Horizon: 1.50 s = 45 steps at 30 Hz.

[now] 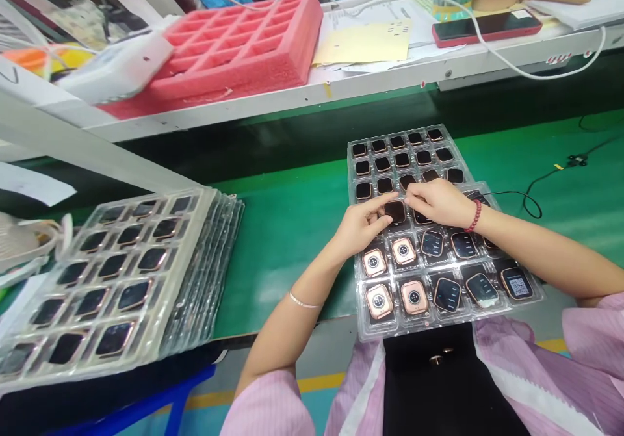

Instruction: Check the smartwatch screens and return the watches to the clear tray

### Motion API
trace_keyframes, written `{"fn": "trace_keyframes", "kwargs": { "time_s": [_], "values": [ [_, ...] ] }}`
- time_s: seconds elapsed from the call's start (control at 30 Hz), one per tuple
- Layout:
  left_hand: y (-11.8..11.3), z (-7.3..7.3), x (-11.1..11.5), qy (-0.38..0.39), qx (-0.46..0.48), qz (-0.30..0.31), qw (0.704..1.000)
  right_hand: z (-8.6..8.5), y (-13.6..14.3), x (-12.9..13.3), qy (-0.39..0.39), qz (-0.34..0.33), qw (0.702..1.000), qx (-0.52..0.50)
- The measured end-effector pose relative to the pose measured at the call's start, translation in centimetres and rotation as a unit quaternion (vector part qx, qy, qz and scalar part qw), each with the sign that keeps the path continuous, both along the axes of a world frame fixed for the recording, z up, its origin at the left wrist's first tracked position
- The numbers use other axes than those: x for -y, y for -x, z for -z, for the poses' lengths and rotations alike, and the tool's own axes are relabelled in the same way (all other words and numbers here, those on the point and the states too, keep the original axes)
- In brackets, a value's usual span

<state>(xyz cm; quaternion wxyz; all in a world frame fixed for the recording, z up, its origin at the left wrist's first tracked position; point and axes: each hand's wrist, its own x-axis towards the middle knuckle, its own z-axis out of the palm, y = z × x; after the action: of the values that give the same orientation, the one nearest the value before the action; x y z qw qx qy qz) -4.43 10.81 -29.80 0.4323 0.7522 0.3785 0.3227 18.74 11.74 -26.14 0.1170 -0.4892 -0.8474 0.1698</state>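
My left hand [363, 225] grips a smartwatch body [394, 212] by its edge, dark screen up, over a clear plastic tray [358, 312]. My right hand [441, 203] is closed, its fingertips pinched at the top right corner of that watch; whatever is between them is too small to make out. In the near rows, a few watches [414, 297] lie with pink-gold backs and round sensors up. Others show lit screens, one with a QR code [517, 284]. Behind my hands, a second clear tray [351, 156] carries rows of dark-screened watches.
Stacked trays of watches [195, 280] stand at the left on the green bench [283, 228]. A thin black cable [529, 195] runs right from near my right wrist. The shelf above bears a red foam tray [287, 59], papers and a phone [487, 28]; a white cable droops over its edge.
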Motion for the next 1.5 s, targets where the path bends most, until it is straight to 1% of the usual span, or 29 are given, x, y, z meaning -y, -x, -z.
{"fn": "trace_keyframes", "kwargs": {
  "time_s": [0.07,0.17,0.23,0.27,0.3,0.33,0.37,0.43,0.47,0.53,0.57,0.63,0.7,0.73,0.8,0.83,0.93,1.03,1.13,1.23,1.3,1.33,1.37,1.4,1.43,1.5],
  "values": [
    [0.1,0.0,0.0,-0.01,0.0,0.008,1.0,0.1,0.2,-0.1,-0.012,0.004,0.999,0.032],
    [0.0,0.2,0.0,-0.036,-0.02,0.011,0.999,-0.2,0.3,-0.2,-0.049,0.042,0.993,0.098],
    [-0.2,0.1,0.2,-0.083,-0.048,-0.006,0.995,-0.6,0.1,0.2,-0.079,0.07,0.989,0.104],
    [-0.3,0.1,0.4,-0.111,-0.066,-0.015,0.992,-0.9,0.0,0.6,-0.092,0.068,0.989,0.094],
    [-0.4,0.0,0.5,-0.136,-0.084,-0.022,0.987,-1.3,-0.1,1.3,-0.099,0.051,0.99,0.082],
    [-0.5,-0.1,0.6,-0.154,-0.099,-0.027,0.983,-1.6,-0.2,2.2,-0.098,0.016,0.992,0.075],
    [-0.5,-0.2,0.7,-0.164,-0.107,-0.03,0.98,-1.8,-0.2,3.2,-0.089,-0.033,0.992,0.078],
    [-0.3,-0.5,0.9,-0.16,-0.106,-0.038,0.981,-2.2,-0.2,5.0,-0.053,-0.128,0.984,0.113],
    [-0.2,-0.7,1.0,-0.155,-0.099,-0.041,0.982,-2.4,-0.1,5.7,-0.033,-0.159,0.978,0.132],
    [0.3,-1.1,1.2,-0.137,-0.081,-0.032,0.987,-2.5,0.0,6.3,0.004,-0.176,0.975,0.134],
    [0.6,-1.4,1.3,-0.125,-0.071,-0.018,0.99,-2.5,0.0,6.3,0.021,-0.17,0.979,0.11],
    [1.0,-1.8,1.6,-0.097,-0.052,0.027,0.994,-2.5,0.0,5.5,0.047,-0.141,0.989,0.022],
    [1.1,-2.0,2.0,-0.067,-0.046,0.072,0.994,-2.2,-0.2,4.6,0.05,-0.092,0.993,-0.063],
    [1.0,-2.0,2.2,-0.054,-0.049,0.085,0.994,-2.0,-0.3,4.2,0.044,-0.064,0.993,-0.089],
    [0.8,-1.9,2.4,-0.027,-0.054,0.088,0.994,-1.4,-0.4,3.7,0.031,-0.021,0.994,-0.099],
    [0.7,-1.8,2.5,-0.013,-0.051,0.083,0.995,-1.1,-0.5,3.6,0.028,-0.012,0.995,-0.091],
    [0.4,-1.5,2.5,0.027,-0.026,0.072,0.997,-0.5,-0.7,3.8,0.028,-0.014,0.997,-0.067],
    [0.5,-1.4,2.3,0.053,-0.012,0.073,0.996,-0.3,-0.7,4.0,0.026,-0.011,0.997,-0.067],
    [0.5,-1.4,2.4,0.033,-0.021,0.072,0.997,-0.1,-0.6,4.0,0.008,0.007,0.999,-0.032],
    [0.3,-1.7,2.9,-0.038,-0.071,0.087,0.993,-0.3,-0.6,3.8,-0.032,0.034,0.999,0.022],
    [0.0,-1.9,3.3,-0.09,-0.122,0.097,0.984,-1.0,-0.9,4.2,-0.058,0.054,0.997,0.015],
    [-0.2,-2.0,3.5,-0.113,-0.148,0.1,0.977,-1.4,-1.0,4.8,-0.067,0.053,0.996,0.0],
    [-0.3,-2.1,3.7,-0.131,-0.17,0.101,0.971,-1.9,-1.2,5.6,-0.071,0.039,0.997,-0.014],
    [-0.4,-2.1,3.8,-0.146,-0.184,0.101,0.967,-2.4,-1.3,6.6,-0.069,0.01,0.997,-0.022],
    [-0.4,-2.2,3.8,-0.154,-0.19,0.099,0.964,-2.7,-1.3,7.8,-0.058,-0.035,0.998,-0.019],
    [-0.3,-2.2,3.8,-0.156,-0.175,0.096,0.967,-3.0,-1.1,10.3,-0.016,-0.14,0.99,0.019]
  ]
}}
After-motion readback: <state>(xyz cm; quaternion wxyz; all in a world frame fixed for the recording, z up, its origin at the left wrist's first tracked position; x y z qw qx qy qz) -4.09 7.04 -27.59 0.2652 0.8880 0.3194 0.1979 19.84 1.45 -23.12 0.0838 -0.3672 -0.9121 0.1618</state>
